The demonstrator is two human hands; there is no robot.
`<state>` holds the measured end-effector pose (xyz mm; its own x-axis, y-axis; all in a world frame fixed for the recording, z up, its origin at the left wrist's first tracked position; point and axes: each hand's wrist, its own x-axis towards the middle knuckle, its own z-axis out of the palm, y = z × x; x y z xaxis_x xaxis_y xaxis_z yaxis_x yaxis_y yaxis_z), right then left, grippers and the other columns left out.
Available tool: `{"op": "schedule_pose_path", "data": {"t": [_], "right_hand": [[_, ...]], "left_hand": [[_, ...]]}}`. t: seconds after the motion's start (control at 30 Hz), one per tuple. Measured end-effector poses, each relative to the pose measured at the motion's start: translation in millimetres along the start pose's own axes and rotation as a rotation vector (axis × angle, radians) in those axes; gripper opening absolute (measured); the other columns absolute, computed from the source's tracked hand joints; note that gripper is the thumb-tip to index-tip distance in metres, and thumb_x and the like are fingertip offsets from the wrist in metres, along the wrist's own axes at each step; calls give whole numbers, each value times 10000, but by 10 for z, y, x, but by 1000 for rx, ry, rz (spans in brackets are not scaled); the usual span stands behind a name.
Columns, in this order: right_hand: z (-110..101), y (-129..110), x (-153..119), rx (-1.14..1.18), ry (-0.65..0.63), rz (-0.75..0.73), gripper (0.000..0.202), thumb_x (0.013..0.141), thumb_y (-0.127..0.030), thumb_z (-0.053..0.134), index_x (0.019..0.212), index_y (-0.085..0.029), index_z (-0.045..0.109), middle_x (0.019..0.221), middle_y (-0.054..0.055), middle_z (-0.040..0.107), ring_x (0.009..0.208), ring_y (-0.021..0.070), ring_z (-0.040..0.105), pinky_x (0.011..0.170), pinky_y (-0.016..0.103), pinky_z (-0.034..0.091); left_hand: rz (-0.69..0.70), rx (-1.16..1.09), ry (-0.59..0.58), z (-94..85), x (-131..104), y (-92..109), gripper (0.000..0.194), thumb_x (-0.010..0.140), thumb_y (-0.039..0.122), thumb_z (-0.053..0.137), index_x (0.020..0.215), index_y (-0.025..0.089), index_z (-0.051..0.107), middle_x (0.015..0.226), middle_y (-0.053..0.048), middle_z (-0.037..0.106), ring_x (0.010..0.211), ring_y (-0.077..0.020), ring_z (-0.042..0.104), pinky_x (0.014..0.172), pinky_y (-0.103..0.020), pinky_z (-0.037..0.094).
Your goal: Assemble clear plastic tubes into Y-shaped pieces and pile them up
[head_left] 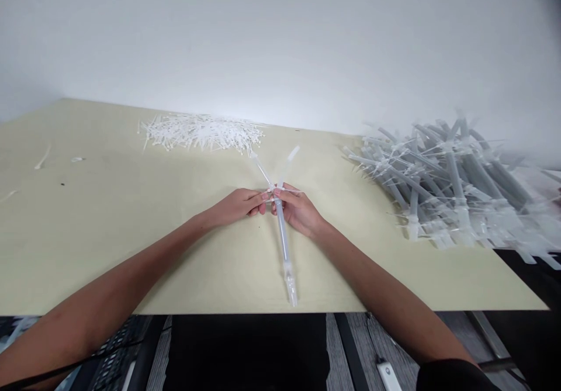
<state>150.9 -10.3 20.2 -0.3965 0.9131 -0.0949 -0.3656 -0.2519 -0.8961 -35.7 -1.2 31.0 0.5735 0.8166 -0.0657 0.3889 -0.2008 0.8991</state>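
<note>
A Y-shaped translucent tube assembly (284,236) lies over the middle of the table, its two thin branches pointing away and its thick stem toward the front edge. My right hand (297,207) is closed around it at the fork. Thin white cable ties (287,190) cross the fork and stick out to the right. Just left of the fork, my left hand (245,204) has its fingers pinched together at the ties; what exactly lies between its fingertips is too small to tell.
Loose white cable ties (204,132) form a pile at the back. Many tube assemblies (456,180) are heaped on the right, some over the table's edge. Small scraps (42,158) lie at the left on the table (109,175).
</note>
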Motion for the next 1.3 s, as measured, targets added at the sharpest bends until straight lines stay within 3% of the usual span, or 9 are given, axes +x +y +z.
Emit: {"op": "schedule_pose_path", "data": {"t": [0.1, 0.33, 0.5, 0.67, 0.8, 0.93, 1.07, 1.17, 1.3], "right_hand": [[0, 2, 2, -32, 24, -18, 189, 743, -323, 690, 792, -156, 615, 752, 19, 578, 607, 98, 499, 575, 255, 423], [-10, 20, -8, -343, 151, -102, 217, 742, -398, 654, 762, -182, 636, 702, 2, 562, 622, 117, 489, 576, 255, 377], [47, 26, -31, -660, 255, -248, 201, 774, -390, 604, 704, -201, 604, 626, -25, 505, 581, 113, 426, 549, 248, 299], [102, 33, -48, -782, 280, -356, 182, 801, -346, 567, 684, -207, 581, 657, -13, 521, 592, 124, 443, 572, 258, 324], [66, 24, -45, -729, 269, -323, 199, 795, -381, 579, 710, -205, 614, 680, -8, 542, 612, 127, 458, 598, 261, 353], [-23, 26, -9, -464, 178, -149, 277, 775, -448, 602, 734, -177, 641, 768, 17, 565, 648, 124, 511, 600, 264, 407], [-67, 35, 14, -199, 90, -43, 325, 779, -464, 610, 907, -167, 641, 763, 29, 567, 626, 117, 539, 571, 263, 467], [-51, 21, -3, -144, 26, 17, 357, 803, -468, 590, 1025, -188, 600, 719, 15, 561, 579, 116, 548, 532, 266, 504], [-22, 1, -26, -194, 6, 53, 363, 806, -471, 588, 1043, -196, 586, 686, 7, 561, 528, 113, 551, 443, 241, 499]], "left_hand": [[20, -19, -42, 21, -17, 9, 486, 852, 586, 359, 691, 176, 566, 590, 5, 483, 549, -118, 432, 559, -235, 324], [-51, -22, 165, 174, -46, 91, 455, 864, 516, 367, 562, 181, 422, 532, 18, 371, 488, -108, 323, 491, -250, 241], [-72, -71, 193, 242, -33, 75, 445, 866, 520, 358, 573, 187, 392, 522, 28, 332, 475, -106, 293, 492, -257, 232], [-47, -14, 214, 256, -33, 57, 451, 881, 506, 333, 577, 183, 414, 528, 25, 350, 488, -107, 314, 501, -253, 245], [-17, 65, 209, 221, -43, 67, 467, 886, 502, 331, 576, 180, 468, 531, 21, 388, 490, -107, 337, 498, -251, 248], [-62, 38, 164, 172, -24, 40, 492, 878, 538, 340, 650, 179, 586, 533, 19, 435, 483, -107, 382, 503, -248, 288], [-38, -74, 220, 127, 29, -5, 465, 862, 560, 382, 809, 166, 623, 716, -22, 579, 649, -138, 517, 602, -248, 378], [-32, -176, 238, 97, 60, -6, 434, 827, 567, 456, 896, 166, 608, 843, -36, 602, 751, -154, 537, 652, -249, 402], [-10, -199, 207, 77, 58, 34, 411, 811, 550, 495, 737, 152, 567, 700, 2, 539, 660, -121, 476, 653, -247, 365]]}}
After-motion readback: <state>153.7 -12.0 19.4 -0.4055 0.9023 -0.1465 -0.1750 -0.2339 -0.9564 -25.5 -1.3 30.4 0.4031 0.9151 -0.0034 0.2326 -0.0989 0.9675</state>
